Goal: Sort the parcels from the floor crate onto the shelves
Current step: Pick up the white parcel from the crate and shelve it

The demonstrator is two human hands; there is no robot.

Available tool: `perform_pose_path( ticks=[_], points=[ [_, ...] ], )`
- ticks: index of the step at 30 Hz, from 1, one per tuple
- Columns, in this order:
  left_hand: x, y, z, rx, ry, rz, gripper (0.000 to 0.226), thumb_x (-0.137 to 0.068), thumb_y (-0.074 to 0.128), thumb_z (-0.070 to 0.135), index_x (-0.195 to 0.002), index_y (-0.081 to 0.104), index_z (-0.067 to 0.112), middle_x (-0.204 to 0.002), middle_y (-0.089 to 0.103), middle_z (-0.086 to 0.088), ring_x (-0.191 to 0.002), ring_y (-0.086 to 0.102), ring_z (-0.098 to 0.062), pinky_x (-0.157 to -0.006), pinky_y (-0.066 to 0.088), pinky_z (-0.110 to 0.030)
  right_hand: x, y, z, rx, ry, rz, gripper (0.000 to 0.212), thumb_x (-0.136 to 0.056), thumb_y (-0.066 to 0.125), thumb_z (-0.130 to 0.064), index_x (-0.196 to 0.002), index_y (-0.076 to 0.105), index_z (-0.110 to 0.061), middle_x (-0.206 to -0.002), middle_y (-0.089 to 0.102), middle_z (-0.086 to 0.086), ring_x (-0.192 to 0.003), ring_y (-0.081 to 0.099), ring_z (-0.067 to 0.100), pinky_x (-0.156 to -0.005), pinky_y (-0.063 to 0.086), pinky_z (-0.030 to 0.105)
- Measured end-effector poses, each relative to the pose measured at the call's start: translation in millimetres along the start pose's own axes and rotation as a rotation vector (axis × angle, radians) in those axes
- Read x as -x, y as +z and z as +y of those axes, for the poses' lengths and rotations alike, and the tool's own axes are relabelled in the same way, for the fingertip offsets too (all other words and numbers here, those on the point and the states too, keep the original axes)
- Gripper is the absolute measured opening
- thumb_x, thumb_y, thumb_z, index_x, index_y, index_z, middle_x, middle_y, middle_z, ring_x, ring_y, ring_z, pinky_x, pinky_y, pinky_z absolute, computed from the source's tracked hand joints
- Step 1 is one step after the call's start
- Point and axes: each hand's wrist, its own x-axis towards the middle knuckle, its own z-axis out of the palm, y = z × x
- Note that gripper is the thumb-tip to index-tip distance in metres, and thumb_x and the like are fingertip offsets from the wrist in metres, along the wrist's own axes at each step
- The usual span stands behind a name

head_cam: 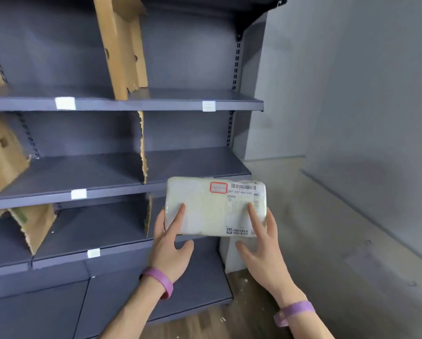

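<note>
Head view: white parcel, label "247-247-A02-060", gripped between left hand and right hand.

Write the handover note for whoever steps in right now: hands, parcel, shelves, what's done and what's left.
Left hand and right hand: both hold the white parcel, label side up, in front of the grey shelves.
Shelf bays in view, split by cardboard dividers, hold no parcels.
Done: this parcel picked up.
Left: read its label, shelve it. The floor crate is out of view.
</note>
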Motion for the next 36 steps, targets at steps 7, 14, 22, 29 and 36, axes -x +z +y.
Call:
perform_pose_path(
  ticks=[7, 14, 22, 29, 36],
  points=[
    [-21, -25, -7, -0.035, 0.019, 0.09, 0.08, -0.088, 0.056, 0.012, -0.129, 0.015, 0.068, -0.15, -0.004, 0.03, -0.141, 0.009, 0.004, -0.101, 0.025, -0.015, -42, 28, -6, 0.022, -0.041, -0.049, 0.089, -0.088, 0.06, -0.005, -0.144, 0.015, -0.057, -0.152, 0.009, -0.015, -0.14, 0.022, 0.009, -0.091, 0.03, -0.001],
    [-62, -22, 37, -0.063, 0.088, 0.273, 0.081, -0.088, 0.053, 0.012, -0.128, 0.015, 0.071, -0.147, 0.003, 0.034, -0.134, 0.025, 0.003, -0.085, 0.036, -0.015, -101, 2, -16, 0.01, -0.211, 0.023, 0.086, -0.09, 0.057, -0.002, -0.141, 0.019, -0.061, -0.152, 0.012, -0.02, -0.137, 0.025, 0.001, -0.077, 0.031, -0.009],
    [-135, -11, 132, -0.14, 0.302, 0.477, 0.082, -0.089, 0.054, 0.013, -0.129, 0.014, 0.072, -0.148, 0.005, 0.032, -0.137, 0.023, 0.001, -0.086, 0.032, -0.007, -213, -79, -44, -0.023, -0.502, 0.124, 0.079, -0.091, 0.059, -0.004, -0.144, 0.026, -0.051, -0.155, 0.016, -0.014, -0.139, 0.024, -0.003, -0.086, 0.028, -0.008],
    [-216, -32, 180, -0.187, 0.322, 0.512, 0.073, -0.09, 0.052, 0.015, -0.138, 0.02, 0.059, -0.148, 0.012, 0.027, -0.11, 0.03, 0.005, -0.067, 0.028, -0.002, -307, -101, -82, 0.014, -0.573, 0.16, 0.069, -0.094, 0.057, -0.01, -0.148, 0.027, -0.041, -0.155, 0.019, -0.011, -0.136, 0.034, 0.009, -0.099, 0.046, 0.027],
    [-277, -55, 172, -0.233, 0.316, 0.46, 0.074, -0.09, 0.052, 0.013, -0.143, 0.019, 0.052, -0.149, 0.012, 0.022, -0.106, 0.037, -0.003, -0.078, 0.046, -0.02, -364, -85, -96, 0.081, -0.546, 0.171, 0.066, -0.094, 0.058, -0.013, -0.148, 0.029, -0.038, -0.148, 0.028, -0.016, -0.127, 0.039, 0.004, -0.096, 0.042, 0.028]
  ],
)
